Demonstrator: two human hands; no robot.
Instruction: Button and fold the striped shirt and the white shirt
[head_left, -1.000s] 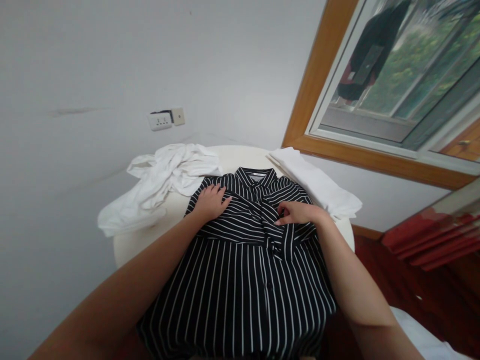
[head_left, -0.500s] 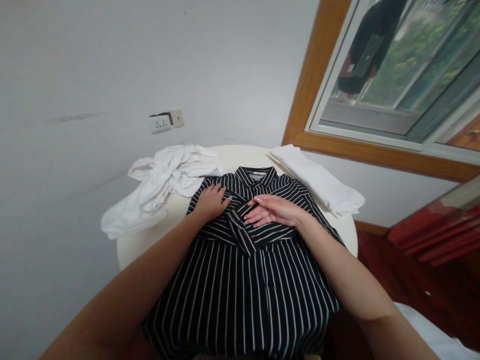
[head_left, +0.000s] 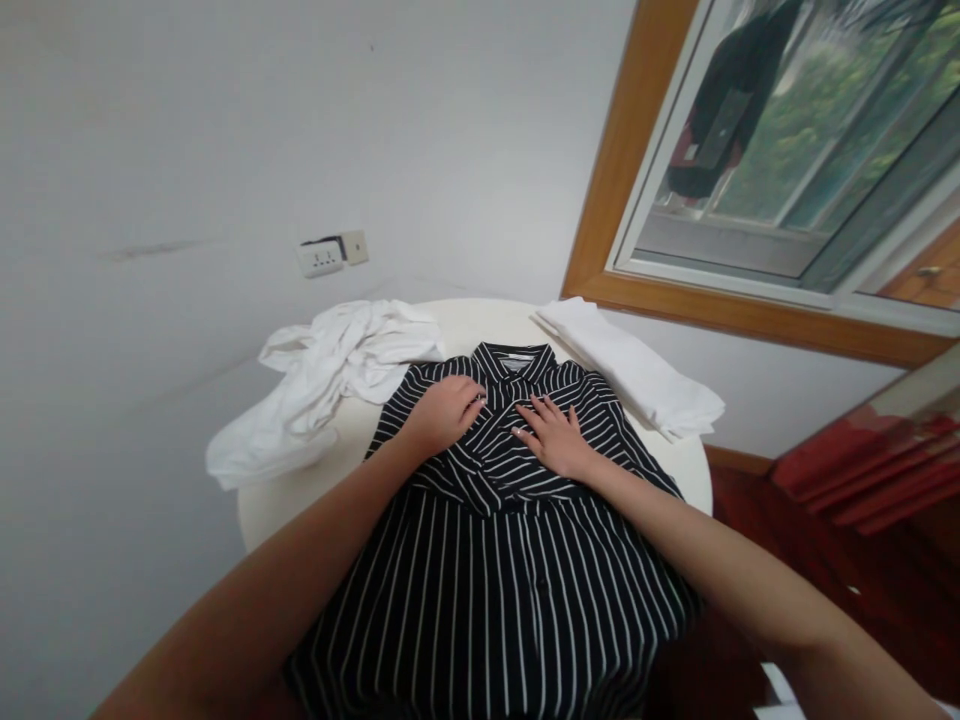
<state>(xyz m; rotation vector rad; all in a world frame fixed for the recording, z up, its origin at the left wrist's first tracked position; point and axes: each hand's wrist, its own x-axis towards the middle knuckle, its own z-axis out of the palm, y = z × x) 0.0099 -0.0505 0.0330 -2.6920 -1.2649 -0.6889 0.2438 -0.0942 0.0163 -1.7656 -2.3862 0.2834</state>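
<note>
A black shirt with white stripes (head_left: 495,580) lies buttoned on a round white table (head_left: 480,325), collar at the far end, hem hanging off the near edge. My left hand (head_left: 444,414) rests flat on the shirt's upper left chest, fingers stretched out. My right hand (head_left: 551,437) lies flat beside it on the folded-over sleeves, fingers spread and pointing toward the collar. Neither hand grips the cloth.
A crumpled white garment (head_left: 315,380) lies at the table's left side. A folded white cloth (head_left: 637,370) sits at the right edge. A wall socket (head_left: 330,253) is behind, a wood-framed window (head_left: 720,290) at right, red floor below.
My right hand drew the right sleeve across the chest, then let go and flattened near the collar. My left hand slid slightly toward the middle.
</note>
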